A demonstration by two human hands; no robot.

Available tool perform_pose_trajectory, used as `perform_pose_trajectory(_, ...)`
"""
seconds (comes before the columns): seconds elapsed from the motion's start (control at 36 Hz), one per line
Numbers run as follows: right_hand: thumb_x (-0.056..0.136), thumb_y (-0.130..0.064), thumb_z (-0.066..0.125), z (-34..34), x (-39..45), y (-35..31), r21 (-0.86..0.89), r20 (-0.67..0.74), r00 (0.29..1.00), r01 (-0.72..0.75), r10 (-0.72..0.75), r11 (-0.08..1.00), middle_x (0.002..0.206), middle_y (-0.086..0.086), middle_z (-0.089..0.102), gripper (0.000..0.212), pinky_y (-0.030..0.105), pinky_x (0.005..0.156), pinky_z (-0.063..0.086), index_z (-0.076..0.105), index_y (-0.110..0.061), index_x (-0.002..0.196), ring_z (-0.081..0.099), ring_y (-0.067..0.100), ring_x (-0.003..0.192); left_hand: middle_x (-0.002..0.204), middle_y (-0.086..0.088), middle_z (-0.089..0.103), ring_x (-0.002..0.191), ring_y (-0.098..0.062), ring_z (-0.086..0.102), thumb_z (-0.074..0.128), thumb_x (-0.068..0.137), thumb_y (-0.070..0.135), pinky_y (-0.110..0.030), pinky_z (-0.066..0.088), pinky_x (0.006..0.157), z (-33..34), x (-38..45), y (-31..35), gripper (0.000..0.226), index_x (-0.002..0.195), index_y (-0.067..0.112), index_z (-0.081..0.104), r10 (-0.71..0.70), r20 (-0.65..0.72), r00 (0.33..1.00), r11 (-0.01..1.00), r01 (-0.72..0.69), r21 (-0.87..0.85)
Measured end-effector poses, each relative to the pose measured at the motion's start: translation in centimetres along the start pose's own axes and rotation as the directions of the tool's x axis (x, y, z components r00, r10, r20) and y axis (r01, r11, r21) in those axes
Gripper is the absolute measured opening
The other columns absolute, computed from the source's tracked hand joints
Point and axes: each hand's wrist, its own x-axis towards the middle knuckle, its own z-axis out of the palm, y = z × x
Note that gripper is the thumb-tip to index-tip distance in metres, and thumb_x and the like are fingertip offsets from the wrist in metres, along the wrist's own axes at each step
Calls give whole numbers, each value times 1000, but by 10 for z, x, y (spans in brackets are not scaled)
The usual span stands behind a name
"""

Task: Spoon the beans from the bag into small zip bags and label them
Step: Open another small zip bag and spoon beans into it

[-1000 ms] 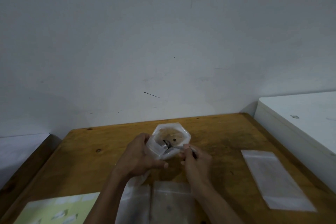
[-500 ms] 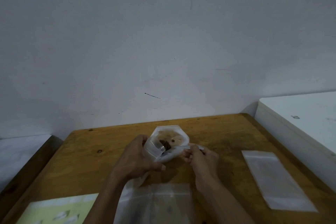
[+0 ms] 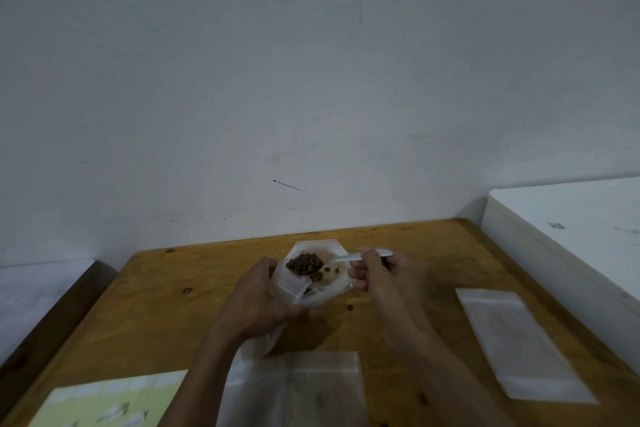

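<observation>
Early going, I judge: the left hand [image 3: 258, 302] grips the open bag [image 3: 320, 279], the right hand [image 3: 384, 279] holds a spoon [image 3: 306, 265] heaped with beans [image 3: 304, 263]; the zip bags [image 3: 519, 340] on the table [image 3: 156, 305] look unfilled and unlabelled.

On the table [image 3: 166, 305], the bag [image 3: 323, 283] is held near the far middle, between the left hand [image 3: 263, 302] and the right hand [image 3: 388, 277]. The spoon [image 3: 325, 262], filled with beans [image 3: 304, 263], is kept over the bag's mouth. In front of the bag, near the front edge, zip bags [image 3: 311, 385] are laid. One more zip bag [image 3: 519, 340] is placed to the right, and a label sheet [image 3: 107, 402] lies at the front left.
</observation>
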Motion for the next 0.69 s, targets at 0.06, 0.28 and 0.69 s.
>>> perform_pose_trajectory(0.06,98,-23,60,4,-7,1,-153,96,987,142,-128,978,75,-1,74,16,23,54,56,70,-24,86,71,12,69,105,15,54,92,-4,55,95,52,46,-16,47,63,0,0,0,85,118,31,42,-12,-3,1000,1000,12,-21)
perform_pose_trajectory(0.28,98,-26,56,5,2,19,-339,24,892,431,-450,836,81,-13,69,12,20,56,56,66,-33,101,66,1,71,104,19,52,92,0,52,95,51,46,-18,48,68,-6,0,-6,87,118,32,41,-10,-6,1000,1000,10,-20)
perform_pose_trajectory(0.69,96,-17,63,24,5,75,-178,-115,993,20,-41,984,67,2,72,29,48,68,61,74,-27,72,71,19,68,101,21,51,88,3,50,95,56,36,-15,42,62,-13,1,-10,83,119,32,42,-32,-18,999,998,31,-52)
